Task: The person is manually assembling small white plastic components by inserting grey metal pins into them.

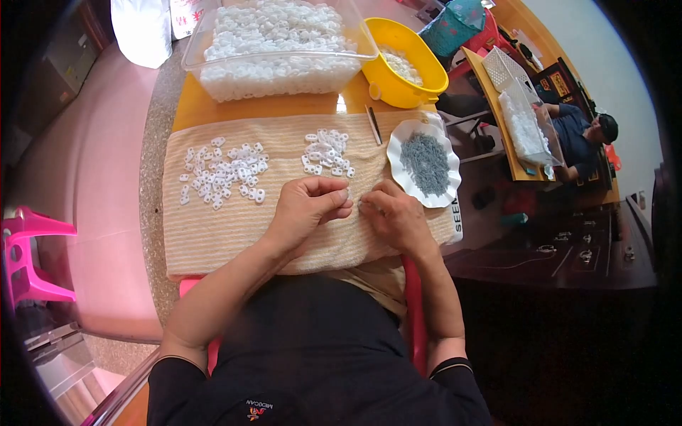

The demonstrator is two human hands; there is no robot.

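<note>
My left hand (310, 207) is closed in a pinch over the towel (234, 245); whatever sits between thumb and forefinger is too small to make out. Close to its right, my right hand (398, 215) also pinches, its fingertips hiding what they hold. The two hands are slightly apart. Beyond them lies a small pile of white plastic pieces with holes (327, 150), and a larger, looser pile of the same pieces (220, 170) spreads to the left. A white wavy-rimmed dish (396, 150) with many thin grey pieces (425, 165) stands beside my right hand.
At the table's far side stand a clear bin (195, 58) full of white pieces and a yellow basin (435, 74). Two thin sticks (374, 126) lie near the dish. A pink stool (32, 255) is at left. Another person (579, 138) works at a table on the right.
</note>
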